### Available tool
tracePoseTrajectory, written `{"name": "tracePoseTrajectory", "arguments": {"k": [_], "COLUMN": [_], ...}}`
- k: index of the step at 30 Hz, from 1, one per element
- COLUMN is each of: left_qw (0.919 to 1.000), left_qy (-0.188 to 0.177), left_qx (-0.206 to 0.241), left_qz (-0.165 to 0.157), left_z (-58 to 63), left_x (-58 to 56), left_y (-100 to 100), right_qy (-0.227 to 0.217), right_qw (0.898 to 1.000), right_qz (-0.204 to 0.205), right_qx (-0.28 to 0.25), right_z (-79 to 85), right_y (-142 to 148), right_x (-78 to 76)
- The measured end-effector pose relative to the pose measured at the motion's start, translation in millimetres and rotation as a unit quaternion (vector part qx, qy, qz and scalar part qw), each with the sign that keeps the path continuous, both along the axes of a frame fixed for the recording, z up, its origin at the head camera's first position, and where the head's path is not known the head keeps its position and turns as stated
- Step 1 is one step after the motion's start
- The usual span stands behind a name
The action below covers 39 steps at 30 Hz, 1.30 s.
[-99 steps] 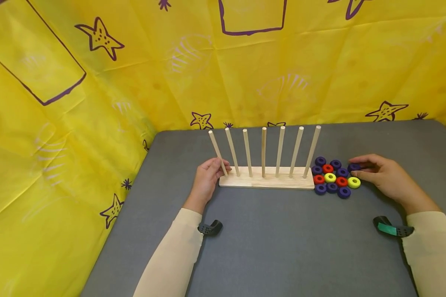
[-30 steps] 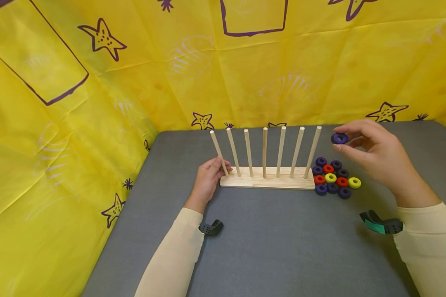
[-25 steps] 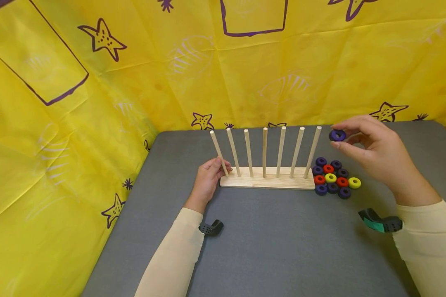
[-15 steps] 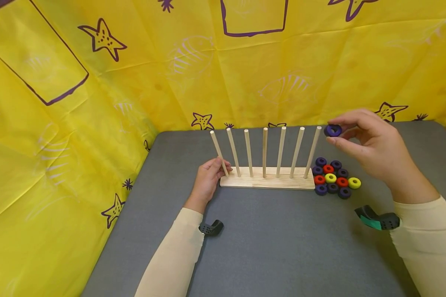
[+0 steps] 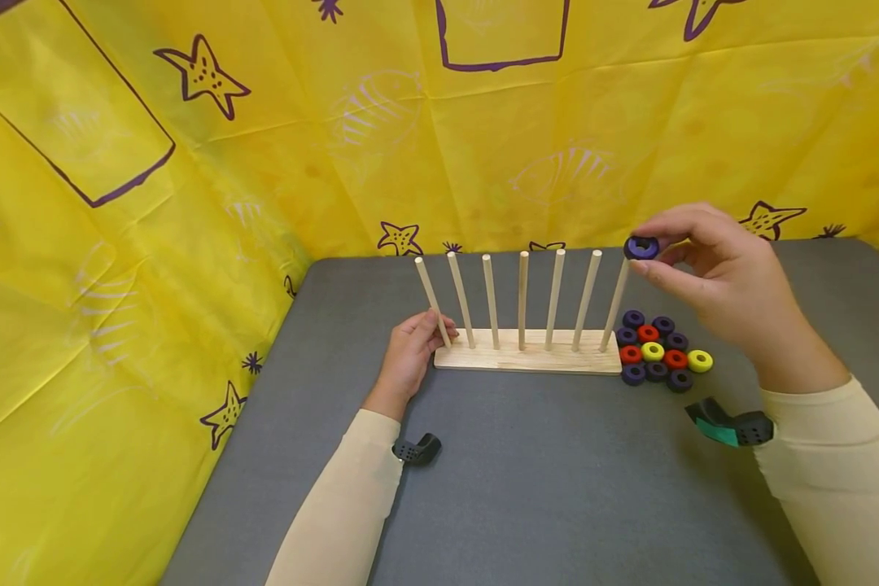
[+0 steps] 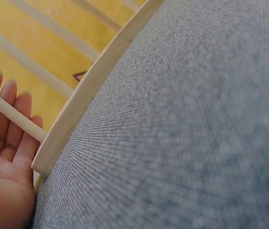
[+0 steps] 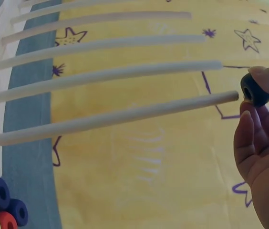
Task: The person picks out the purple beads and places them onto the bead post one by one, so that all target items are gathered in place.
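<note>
My right hand (image 5: 725,285) pinches a dark purple ring (image 5: 641,247) between thumb and fingertips. In the right wrist view the ring's hole faces the tip of the rightmost wooden peg (image 7: 125,118), with a tiny gap between them. A pale wooden base (image 5: 527,358) carries a row of several upright bare pegs. At its left end my left hand (image 5: 404,358) holds the leftmost peg (image 5: 432,301) low down, thumb in front and fingers behind. The left wrist view shows those fingers (image 6: 15,119) fairly straight beside the peg, near the end of the base.
Several purple, red and yellow rings lie flat in a cluster, among them a yellow ring (image 5: 699,360) and a red ring (image 5: 631,354), against the base's right end. The grey table (image 5: 542,472) is backed by a yellow patterned cloth (image 5: 483,163).
My right hand has picked a purple ring from the cluster's right edge, raised it, and moved it left to the top of the rightmost peg. My left hand stays put.
</note>
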<state>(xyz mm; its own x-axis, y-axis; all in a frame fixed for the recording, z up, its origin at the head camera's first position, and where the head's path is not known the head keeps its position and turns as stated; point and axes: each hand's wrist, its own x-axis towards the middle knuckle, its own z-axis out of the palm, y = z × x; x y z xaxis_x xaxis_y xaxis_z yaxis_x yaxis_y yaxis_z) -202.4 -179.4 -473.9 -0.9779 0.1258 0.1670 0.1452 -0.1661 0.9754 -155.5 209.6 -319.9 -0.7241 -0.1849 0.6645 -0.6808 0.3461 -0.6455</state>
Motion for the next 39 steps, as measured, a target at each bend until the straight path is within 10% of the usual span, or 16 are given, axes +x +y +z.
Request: {"name": "tracePoseTrajectory", "arguments": {"k": [39], "left_qw": [1.0], "left_qy": [0.0], "left_qx": [0.007], "left_qz": [-0.003], "left_z": [-2.0], "left_x": [-1.0], "left_y": [-0.7], "right_qy": [-0.067], "right_qw": [0.997], "right_qz": [-0.037], "right_qx": [-0.01], "right_z": [-22.7], "right_y": [-5.5], "right_x": [-5.2]}}
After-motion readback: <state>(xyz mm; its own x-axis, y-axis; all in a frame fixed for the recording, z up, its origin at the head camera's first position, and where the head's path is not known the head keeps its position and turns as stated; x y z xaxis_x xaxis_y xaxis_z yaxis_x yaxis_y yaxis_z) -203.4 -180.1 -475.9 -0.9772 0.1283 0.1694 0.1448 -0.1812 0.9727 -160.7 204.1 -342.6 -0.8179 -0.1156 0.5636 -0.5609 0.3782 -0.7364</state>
